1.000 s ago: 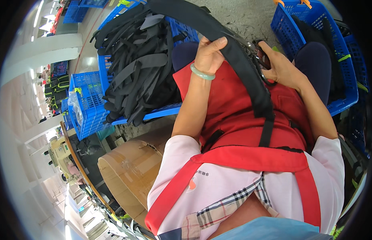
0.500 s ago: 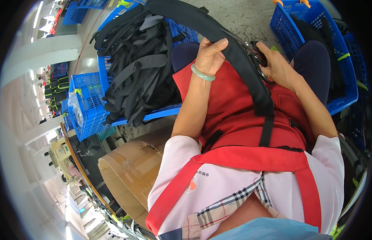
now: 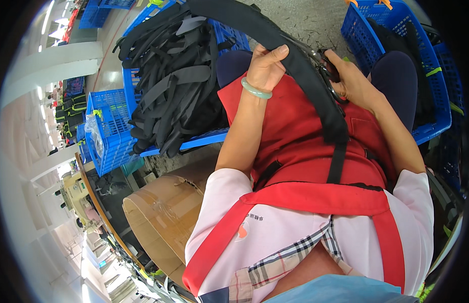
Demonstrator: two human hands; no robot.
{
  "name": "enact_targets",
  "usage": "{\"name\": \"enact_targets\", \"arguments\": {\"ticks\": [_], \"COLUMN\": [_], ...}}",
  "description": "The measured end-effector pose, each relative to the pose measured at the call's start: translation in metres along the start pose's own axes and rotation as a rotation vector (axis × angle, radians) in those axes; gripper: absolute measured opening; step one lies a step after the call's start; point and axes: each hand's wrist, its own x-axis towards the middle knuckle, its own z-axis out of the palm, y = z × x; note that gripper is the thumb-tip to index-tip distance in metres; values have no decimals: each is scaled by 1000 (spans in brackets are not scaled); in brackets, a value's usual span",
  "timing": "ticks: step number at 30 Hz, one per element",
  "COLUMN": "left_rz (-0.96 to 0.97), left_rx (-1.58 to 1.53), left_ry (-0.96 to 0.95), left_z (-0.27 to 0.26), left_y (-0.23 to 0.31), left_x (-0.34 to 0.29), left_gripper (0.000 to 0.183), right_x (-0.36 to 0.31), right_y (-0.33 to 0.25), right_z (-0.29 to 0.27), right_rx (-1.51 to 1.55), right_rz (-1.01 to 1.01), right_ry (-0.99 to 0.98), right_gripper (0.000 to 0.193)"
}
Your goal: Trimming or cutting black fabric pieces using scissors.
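A long black padded strap [image 3: 307,83] runs in a curve from the top of the view down over my lap, and a narrow black webbing strip [image 3: 337,162] hangs from its lower end. My left hand [image 3: 267,65], with a pale green bangle at the wrist, pinches the strap's left edge between thumb and fingers. In my right hand [image 3: 355,83] is a pair of dark-handled scissors [image 3: 331,77], its fingers curled around the handles. The metal blades lie along the strap's right edge, pointing up and left. Where the blade tips meet the strap is hard to make out.
Many black straps [image 3: 176,88] lie heaped in a blue crate left of my knees. Another blue crate [image 3: 363,43] with dark pieces stands at the right. An open cardboard box [image 3: 163,207] sits at my left side, near stacked blue crates [image 3: 111,129].
The lower end of the strap has shifted slightly to the right. The scissors have tilted a little, and more of their blades shows beside the strap. My left hand keeps its hold.
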Motion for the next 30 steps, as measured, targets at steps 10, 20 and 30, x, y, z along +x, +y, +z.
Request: {"name": "enact_targets", "arguments": {"ticks": [10,20,30], "left_rz": [17,156,278], "left_rx": [83,107,303], "left_ry": [-135,94,173], "left_z": [-12,3,5], "left_y": [-2,15,8], "left_x": [2,12,12], "left_gripper": [22,13,14], "right_x": [6,14,19], "right_y": [2,0,4], "right_z": [4,-22,-18], "right_rx": [-9,-210,-60], "right_rz": [-25,-44,43], "right_ry": [103,100,44], "right_gripper": [28,32,47]}}
